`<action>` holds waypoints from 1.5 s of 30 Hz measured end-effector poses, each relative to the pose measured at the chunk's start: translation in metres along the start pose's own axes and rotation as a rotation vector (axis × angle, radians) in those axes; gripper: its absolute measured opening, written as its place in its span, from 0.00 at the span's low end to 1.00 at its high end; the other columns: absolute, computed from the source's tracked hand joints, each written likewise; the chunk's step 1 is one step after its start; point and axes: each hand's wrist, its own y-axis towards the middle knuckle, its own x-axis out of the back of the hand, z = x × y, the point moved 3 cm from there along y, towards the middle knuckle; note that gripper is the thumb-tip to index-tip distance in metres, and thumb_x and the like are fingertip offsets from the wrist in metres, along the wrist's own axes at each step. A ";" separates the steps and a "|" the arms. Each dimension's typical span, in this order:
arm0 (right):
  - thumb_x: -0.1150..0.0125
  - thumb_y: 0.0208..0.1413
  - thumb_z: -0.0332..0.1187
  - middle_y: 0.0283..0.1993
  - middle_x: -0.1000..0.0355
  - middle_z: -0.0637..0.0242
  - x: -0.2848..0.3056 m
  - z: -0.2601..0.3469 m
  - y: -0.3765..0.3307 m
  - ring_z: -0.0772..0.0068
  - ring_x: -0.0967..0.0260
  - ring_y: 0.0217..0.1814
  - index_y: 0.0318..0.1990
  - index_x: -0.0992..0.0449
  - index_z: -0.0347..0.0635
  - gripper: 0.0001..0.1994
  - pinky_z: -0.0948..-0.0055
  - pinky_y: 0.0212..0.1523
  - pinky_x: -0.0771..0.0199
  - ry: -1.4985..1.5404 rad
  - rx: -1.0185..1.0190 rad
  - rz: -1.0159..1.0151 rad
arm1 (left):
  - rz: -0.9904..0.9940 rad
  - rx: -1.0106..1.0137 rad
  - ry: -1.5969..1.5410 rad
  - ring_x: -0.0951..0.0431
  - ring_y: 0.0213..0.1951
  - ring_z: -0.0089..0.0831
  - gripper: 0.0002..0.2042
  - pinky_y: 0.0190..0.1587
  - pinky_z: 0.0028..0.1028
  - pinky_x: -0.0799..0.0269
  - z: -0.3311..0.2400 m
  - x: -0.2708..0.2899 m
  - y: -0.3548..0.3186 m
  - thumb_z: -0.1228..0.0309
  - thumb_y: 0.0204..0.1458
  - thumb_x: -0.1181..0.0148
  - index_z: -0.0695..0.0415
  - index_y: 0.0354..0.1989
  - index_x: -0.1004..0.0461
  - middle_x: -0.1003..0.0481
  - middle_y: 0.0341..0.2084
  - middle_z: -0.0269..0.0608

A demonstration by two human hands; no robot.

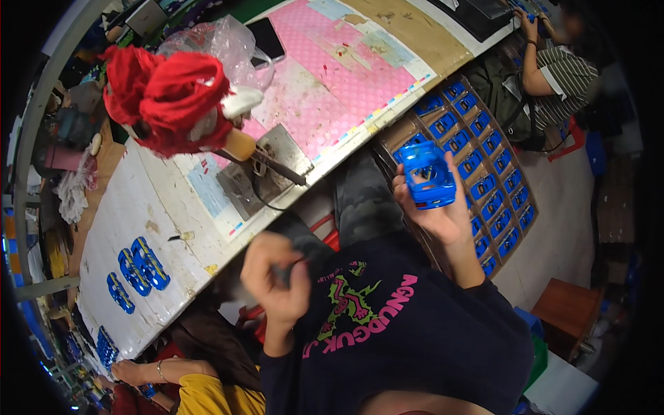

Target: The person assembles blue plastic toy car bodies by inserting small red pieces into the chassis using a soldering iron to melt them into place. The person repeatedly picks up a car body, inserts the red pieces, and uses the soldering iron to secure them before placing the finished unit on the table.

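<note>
Up front, right hand (443,214) gripping blue toy car shell (427,174); left hand (277,280) curled closed, apart.

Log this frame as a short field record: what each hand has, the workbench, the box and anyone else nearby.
right hand: holds a blue toy car shell, raised beside the bench
left hand: closed around a small dark item, blurred, kind unclear
workbench: white top with a pink dotted sheet, a soldering iron, red cloth bundle, three blue shells
box: cardboard grid holding rows of blue shells
other people: striped sleeve top right; yellow sleeve bottom left
</note>
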 end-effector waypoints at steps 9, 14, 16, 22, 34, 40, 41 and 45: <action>0.51 0.48 0.57 0.45 0.39 0.53 0.001 -0.046 0.000 0.62 0.39 0.48 0.48 0.40 0.32 0.34 0.66 0.49 0.35 -0.091 0.012 -0.039 | 0.297 0.174 -0.284 0.39 0.22 0.22 0.03 0.26 0.20 0.44 -0.002 -0.038 0.000 0.79 0.41 0.47 0.61 0.22 0.34 0.37 0.18 0.35; 0.54 0.51 0.56 0.54 0.42 0.52 -0.006 -0.052 -0.001 0.61 0.42 0.55 0.54 0.43 0.37 0.32 0.62 0.55 0.42 -0.223 0.234 -0.103 | 0.279 0.191 -0.331 0.39 0.23 0.22 0.02 0.27 0.19 0.44 -0.008 -0.043 -0.008 0.79 0.44 0.48 0.61 0.23 0.34 0.37 0.19 0.35; 0.55 0.51 0.57 0.55 0.43 0.52 -0.019 -0.058 -0.002 0.61 0.43 0.55 0.56 0.46 0.38 0.34 0.61 0.57 0.45 -0.423 0.321 -0.073 | 0.241 0.199 -0.346 0.39 0.23 0.22 0.02 0.28 0.19 0.44 -0.006 -0.047 -0.011 0.78 0.44 0.48 0.61 0.24 0.33 0.37 0.19 0.35; 0.59 0.44 0.65 0.57 0.47 0.41 -0.031 -0.055 -0.011 0.78 0.36 0.34 0.59 0.55 0.41 0.43 0.81 0.32 0.35 -0.926 0.490 0.103 | 0.125 0.200 -0.536 0.38 0.26 0.23 0.04 0.30 0.20 0.43 0.000 -0.040 -0.024 0.75 0.47 0.50 0.62 0.27 0.37 0.37 0.22 0.37; 0.38 0.39 0.52 0.60 0.63 0.34 -0.017 -0.047 -0.012 0.31 0.59 0.58 0.52 0.47 0.49 0.35 0.36 0.48 0.47 -0.463 -0.034 0.739 | -0.093 0.360 -0.487 0.41 0.24 0.24 0.07 0.28 0.20 0.46 0.013 -0.008 -0.023 0.70 0.48 0.54 0.60 0.25 0.41 0.43 0.20 0.35; 0.38 0.40 0.41 0.60 0.64 0.33 0.008 -0.053 -0.014 0.32 0.58 0.60 0.54 0.51 0.42 0.35 0.44 0.45 0.36 -0.240 -0.275 0.708 | 0.126 0.505 -0.615 0.38 0.28 0.17 0.04 0.32 0.16 0.45 0.019 0.001 -0.029 0.73 0.50 0.53 0.60 0.28 0.36 0.38 0.24 0.32; 0.39 0.41 0.38 0.60 0.64 0.32 0.008 -0.052 -0.016 0.33 0.55 0.60 0.54 0.52 0.39 0.35 0.47 0.44 0.34 -0.274 -0.295 0.695 | 0.163 0.529 -0.635 0.39 0.28 0.17 0.04 0.32 0.16 0.45 0.017 0.000 -0.030 0.73 0.49 0.53 0.60 0.28 0.36 0.38 0.24 0.32; 0.40 0.38 0.28 0.57 0.60 0.24 0.007 -0.052 -0.010 0.34 0.53 0.59 0.52 0.48 0.28 0.32 0.52 0.53 0.41 -0.475 -0.146 0.949 | 0.335 0.535 -0.644 0.39 0.28 0.18 0.05 0.32 0.17 0.45 0.006 -0.005 -0.031 0.73 0.49 0.51 0.61 0.27 0.37 0.37 0.24 0.32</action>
